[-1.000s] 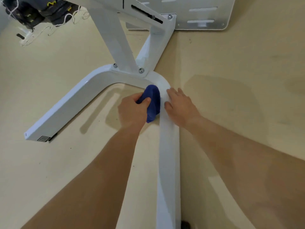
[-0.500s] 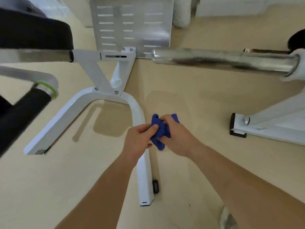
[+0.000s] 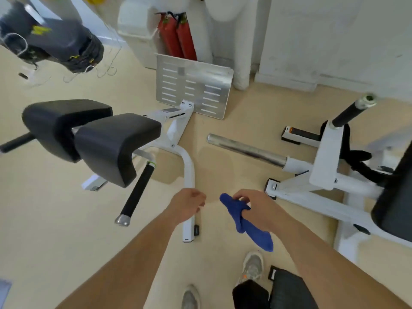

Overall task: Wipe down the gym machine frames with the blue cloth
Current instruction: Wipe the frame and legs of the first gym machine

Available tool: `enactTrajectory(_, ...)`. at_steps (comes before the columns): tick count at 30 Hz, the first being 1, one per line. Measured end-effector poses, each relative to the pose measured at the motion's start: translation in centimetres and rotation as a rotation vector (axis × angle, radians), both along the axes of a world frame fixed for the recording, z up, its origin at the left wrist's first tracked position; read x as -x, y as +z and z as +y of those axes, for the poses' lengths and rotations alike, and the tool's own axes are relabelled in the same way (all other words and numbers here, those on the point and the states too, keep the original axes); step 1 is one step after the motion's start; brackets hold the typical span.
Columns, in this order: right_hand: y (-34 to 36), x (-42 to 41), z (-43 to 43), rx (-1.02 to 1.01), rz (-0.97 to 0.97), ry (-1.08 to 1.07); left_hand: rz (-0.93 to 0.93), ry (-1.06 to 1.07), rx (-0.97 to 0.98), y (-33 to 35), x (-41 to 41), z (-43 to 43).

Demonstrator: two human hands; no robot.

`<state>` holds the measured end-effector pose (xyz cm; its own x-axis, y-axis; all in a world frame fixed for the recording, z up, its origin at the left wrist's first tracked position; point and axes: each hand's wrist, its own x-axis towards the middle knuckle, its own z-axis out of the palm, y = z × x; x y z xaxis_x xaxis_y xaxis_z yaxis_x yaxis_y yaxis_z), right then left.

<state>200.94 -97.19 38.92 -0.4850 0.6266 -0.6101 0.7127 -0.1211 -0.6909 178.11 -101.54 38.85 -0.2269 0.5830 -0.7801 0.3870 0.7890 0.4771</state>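
The right hand (image 3: 256, 208) grips the blue cloth (image 3: 245, 221) bunched at mid-length, in the air between the two machines, apparently carried ready for the white frame (image 3: 323, 211) at right, its long axis running far-left to near-right with the free tail drooping nearest; the left hand (image 3: 187, 206) hangs loosely curled, holding nothing.

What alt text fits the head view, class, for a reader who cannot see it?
A person's right hand grips a blue cloth; the left hand hangs loosely curled and empty. White gym machine frames stand on the floor.
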Motion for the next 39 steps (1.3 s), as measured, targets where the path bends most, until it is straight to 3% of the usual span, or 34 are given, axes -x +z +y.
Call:
enactTrajectory(6,11.5,-1.5,4.2,-0.007,-0.063,0.026,0.064,-0.057,-0.086,11.5,0.1,2.8)
enactTrajectory(11,17.3,1.7,10.2,-0.045,-0.1,0.085,0.149,-0.005,-0.115,16.9,4.1,5.6)
enactTrajectory(15,20.3,6.5,15.8,-0.073,-0.104,0.112,0.222,0.036,-0.149,19.4,8.5,8.8)
enactTrajectory(23,24.1,19.9,26.5,-0.191,-0.115,0.21,0.186,0.089,-0.198,23.8,17.9,15.4)
enactTrajectory(34,29.2,34.7,34.3,-0.343,-0.03,0.452,0.129,0.377,-0.174,25.7,25.9,17.5)
enactTrajectory(39,29.5,39.2,38.4,-0.372,-0.001,0.563,0.208,0.445,-0.166,26.1,28.5,19.6)
